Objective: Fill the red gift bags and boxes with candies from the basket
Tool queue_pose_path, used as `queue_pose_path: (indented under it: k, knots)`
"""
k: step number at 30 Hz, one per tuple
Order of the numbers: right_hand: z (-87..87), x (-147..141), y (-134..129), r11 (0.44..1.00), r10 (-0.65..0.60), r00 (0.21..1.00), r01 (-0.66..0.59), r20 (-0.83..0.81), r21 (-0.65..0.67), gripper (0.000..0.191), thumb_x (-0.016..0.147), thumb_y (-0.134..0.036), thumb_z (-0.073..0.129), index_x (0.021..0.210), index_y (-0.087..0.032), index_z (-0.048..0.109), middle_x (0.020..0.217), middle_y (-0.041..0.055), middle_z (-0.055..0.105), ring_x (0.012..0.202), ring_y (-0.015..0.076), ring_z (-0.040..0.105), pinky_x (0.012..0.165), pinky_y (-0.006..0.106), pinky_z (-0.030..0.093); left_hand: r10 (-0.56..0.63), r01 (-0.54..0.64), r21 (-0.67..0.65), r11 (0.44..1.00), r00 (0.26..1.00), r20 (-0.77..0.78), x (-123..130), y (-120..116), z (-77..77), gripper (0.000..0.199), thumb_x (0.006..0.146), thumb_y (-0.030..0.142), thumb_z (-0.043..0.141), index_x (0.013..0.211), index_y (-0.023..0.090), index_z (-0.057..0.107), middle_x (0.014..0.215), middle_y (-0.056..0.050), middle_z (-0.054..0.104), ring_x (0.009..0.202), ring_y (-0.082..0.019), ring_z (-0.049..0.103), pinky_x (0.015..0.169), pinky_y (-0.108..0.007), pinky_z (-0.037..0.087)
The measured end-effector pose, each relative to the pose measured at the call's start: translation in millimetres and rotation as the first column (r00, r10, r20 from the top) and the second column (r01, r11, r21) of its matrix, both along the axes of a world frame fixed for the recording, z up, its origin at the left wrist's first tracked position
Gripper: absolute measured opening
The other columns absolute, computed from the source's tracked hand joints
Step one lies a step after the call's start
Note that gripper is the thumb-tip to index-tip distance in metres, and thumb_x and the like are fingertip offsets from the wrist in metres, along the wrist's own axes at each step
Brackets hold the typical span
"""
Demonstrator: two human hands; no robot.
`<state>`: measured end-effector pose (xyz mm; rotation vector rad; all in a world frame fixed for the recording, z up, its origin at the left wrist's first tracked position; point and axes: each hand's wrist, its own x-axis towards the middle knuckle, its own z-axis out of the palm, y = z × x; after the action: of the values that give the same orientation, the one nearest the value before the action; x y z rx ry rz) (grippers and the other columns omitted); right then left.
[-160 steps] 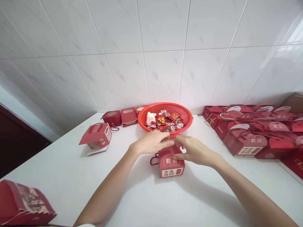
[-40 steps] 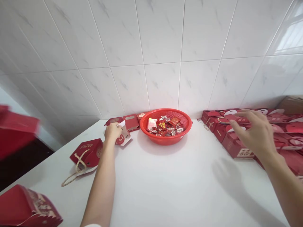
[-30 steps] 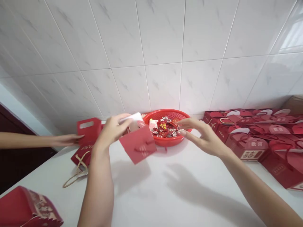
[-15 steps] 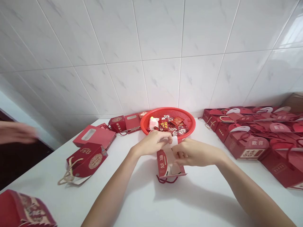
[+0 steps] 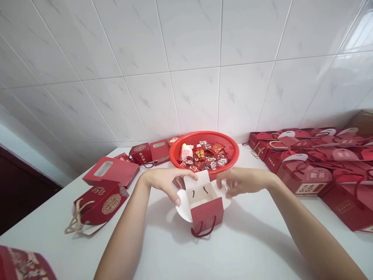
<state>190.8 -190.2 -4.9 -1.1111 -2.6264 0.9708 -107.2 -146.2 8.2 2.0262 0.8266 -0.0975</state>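
Red cuboid paperboard box [image 5: 207, 214], unclosed: left hand [image 5: 171, 184], spread, touching it at ten o'clock; right hand [image 5: 237, 182] pinching rounded white flap [image 5: 226, 200] at two; overpulling could crease it.

The central box [image 5: 207, 212] is red outside and white inside, the basket [image 5: 229, 144] bright red, the desk [image 5: 180, 256] white, the tiles [image 5: 195, 101] grey-veined white.

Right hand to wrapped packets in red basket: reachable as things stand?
Likely yes: the right hand is at a flap of the open box, just short of the red basket, and the wrapped packets lie uncovered. It may have to leave the flap.
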Motion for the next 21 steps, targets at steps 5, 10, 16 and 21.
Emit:
queue_pose_path:
  k: [5, 10, 16, 21]
  knots:
    - [7.9, 5.7, 2.0, 0.987, 0.018, 0.999, -0.011, 0.047, -0.159, 0.025, 0.083, -0.025, 0.064, 0.107, -0.019, 0.062, 0.076, -0.0001, 0.066, 0.066, 0.0138, 0.064, 0.055, 0.022, 0.046, -0.002, 0.003, 0.027, 1.000, 0.999, -0.041, -2.7, -0.1, -3.8, 0.098, 0.051, 0.038, 0.090, 0.140, 0.031, 0.051, 0.132, -0.005, 0.063, 0.113, -0.028, 0.064, 0.094, -0.034, 0.053]
    - [31.6, 23.9, 19.6, 0.996, -0.091, 0.962, 0.085, -0.259, -0.034, 0.032, 0.084, -0.041, 0.066, 0.106, -0.017, 0.066, 0.102, 0.0070, 0.071, 0.091, 0.0183, 0.067, 0.079, 0.029, 0.054, -0.018, 0.016, 0.159, 0.987, 1.000, 0.013, 3.7, -15.9, 13.7, 0.085, 0.057, 0.041, 0.089, 0.136, 0.032, 0.058, 0.144, -0.004, 0.056, 0.132, -0.031, 0.052, 0.105, -0.034, 0.045]
    - [1.6, 4.5, 88.1, 0.839, -0.441, 0.465, 0.518, -0.768, -0.168, 0.031, 0.067, -0.042, 0.076, 0.084, -0.017, 0.067, 0.085, 0.0045, 0.070, 0.074, 0.0164, 0.066, 0.072, 0.030, 0.054, 0.147, -0.212, 0.200, 0.956, 0.943, 0.297, 16.7, 6.3, 10.6, 0.047, 0.080, 0.042, 0.072, 0.122, 0.020, 0.066, 0.127, -0.009, 0.068, 0.115, -0.024, 0.064, 0.100, -0.036, 0.049]
    - [-33.2, -20.2, 127.4, 0.617, -0.586, 0.048, 0.673, -0.809, -0.408, 0.017, 0.061, -0.031, 0.069, 0.068, -0.018, 0.061, 0.066, 0.0000, 0.064, 0.056, 0.0133, 0.060, 0.058, 0.027, 0.048, 0.171, -0.269, 0.399, 0.877, 0.949, 0.265, 63.0, 76.7, -9.2, 0.030, 0.085, 0.033, 0.064, 0.110, 0.018, 0.071, 0.114, -0.007, 0.073, 0.107, -0.023, 0.067, 0.093, -0.031, 0.052]
